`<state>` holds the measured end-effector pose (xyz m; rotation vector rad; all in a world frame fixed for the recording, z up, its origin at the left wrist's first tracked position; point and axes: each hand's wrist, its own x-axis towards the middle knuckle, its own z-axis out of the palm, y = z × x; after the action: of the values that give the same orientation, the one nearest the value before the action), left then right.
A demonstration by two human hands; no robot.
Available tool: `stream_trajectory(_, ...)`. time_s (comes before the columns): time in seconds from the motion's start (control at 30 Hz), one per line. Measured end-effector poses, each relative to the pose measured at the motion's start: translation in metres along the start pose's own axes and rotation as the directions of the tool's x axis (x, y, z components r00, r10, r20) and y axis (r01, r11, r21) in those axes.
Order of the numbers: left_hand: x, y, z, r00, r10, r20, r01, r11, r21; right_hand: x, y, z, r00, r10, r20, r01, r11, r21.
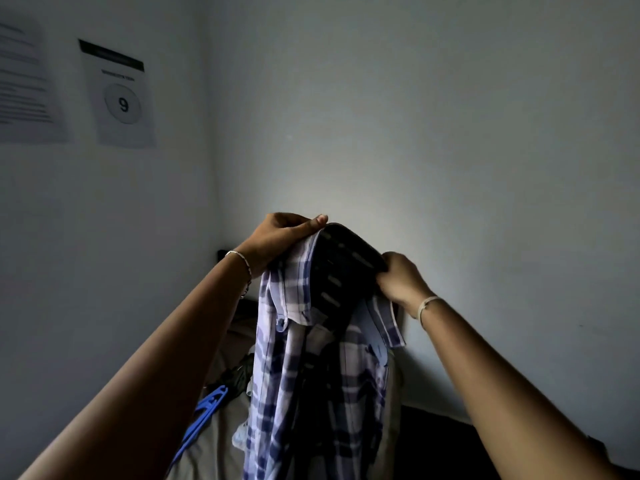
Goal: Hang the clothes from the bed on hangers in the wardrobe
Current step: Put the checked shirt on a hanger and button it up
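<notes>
Plaid shirt (311, 375) hangs raised above the bed (221, 445), collar at the top. Left hand (277, 237) pinches the collar's left end; right hand (401, 278) grips its right end, fingers curled. Blue hangers (204, 414) lie on the bed.

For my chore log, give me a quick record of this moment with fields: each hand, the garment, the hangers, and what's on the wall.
left hand: pinches the plaid shirt at the collar
right hand: grips the other side of the collar
shirt: held up, hanging down over the bed
blue hangers: lying on the bed at lower left, untouched
wall: printed sheet marked 9
</notes>
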<state>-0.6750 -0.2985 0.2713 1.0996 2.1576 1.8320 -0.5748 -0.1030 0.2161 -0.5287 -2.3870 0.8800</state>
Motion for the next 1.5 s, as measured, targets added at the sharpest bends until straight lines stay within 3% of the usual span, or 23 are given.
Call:
stream_trajectory(0.13, 0.004, -0.005, -0.005, 0.978, -0.064, 0.197, 0.048, 0.995, 0.082, 0.015, -0.007, -0.02, 0.983, 0.159, 0.087, -0.177, 0.945, 0.275)
stream_trajectory(0.27, 0.009, -0.006, -0.023, 0.854, -0.184, 0.487, 0.062, 0.965, 0.256, 0.008, -0.016, -0.047, 0.956, 0.172, 0.239, -0.278, 0.792, 0.543)
stream_trajectory(0.4, 0.007, -0.007, -0.031, 0.759, -0.212, 0.615, 0.005, 0.948, 0.319, -0.008, -0.021, -0.048, 0.987, -0.04, 0.155, -0.025, 0.918, 0.396)
stream_trajectory(0.47, 0.005, -0.011, -0.036, 0.743, -0.203, 0.638, -0.035, 0.94, 0.339, -0.013, -0.025, -0.038, 0.995, -0.095, -0.019, 0.097, 0.969, 0.227)
stream_trajectory(0.53, 0.001, -0.015, -0.043, 0.741, -0.182, 0.647, -0.081, 0.931, 0.355, -0.018, -0.03, -0.03, 0.955, -0.178, -0.236, 0.17, 0.984, -0.054)
stream_trajectory(0.6, -0.008, -0.023, -0.054, 0.753, -0.15, 0.64, -0.107, 0.933, 0.344, -0.027, -0.038, -0.018, 0.908, -0.254, -0.332, 0.172, 0.951, -0.258)
stream_trajectory(0.7, -0.021, -0.036, -0.077, 0.826, -0.056, 0.56, -0.117, 0.956, 0.269, -0.04, -0.051, 0.002, 0.866, -0.332, -0.374, 0.201, 0.915, -0.349)
stream_trajectory(0.83, -0.036, -0.049, -0.118, 0.9, 0.086, 0.427, -0.136, 0.987, 0.088, -0.059, -0.08, 0.024, 0.854, -0.368, -0.369, 0.296, 0.925, -0.238)
stream_trajectory(0.93, -0.047, -0.046, -0.138, 0.916, 0.183, 0.356, -0.192, 0.981, -0.009, -0.079, -0.108, 0.037, 0.872, -0.325, -0.367, 0.304, 0.946, -0.114)
stream_trajectory(1.0, -0.053, -0.043, -0.151, 0.915, 0.25, 0.316, -0.24, 0.968, -0.069, -0.091, -0.13, 0.045, 0.858, -0.322, -0.4, 0.3, 0.947, -0.118)
stream_trajectory(1.27, -0.073, -0.014, -0.2, 0.881, 0.454, 0.134, -0.443, 0.891, -0.105, -0.103, -0.218, 0.05, 0.655, -0.427, -0.623, 0.416, 0.892, -0.174)
stream_trajectory(1.4, -0.086, 0.014, -0.219, 0.853, 0.52, 0.032, -0.51, 0.846, -0.154, -0.097, -0.258, 0.031, 0.683, -0.351, -0.641, 0.414, 0.908, -0.057)
stream_trajectory(1.5, -0.096, 0.04, -0.234, 0.88, 0.475, 0.008, -0.461, 0.859, -0.22, -0.097, -0.286, 0.014, 0.786, -0.282, -0.55, 0.379, 0.923, 0.069)
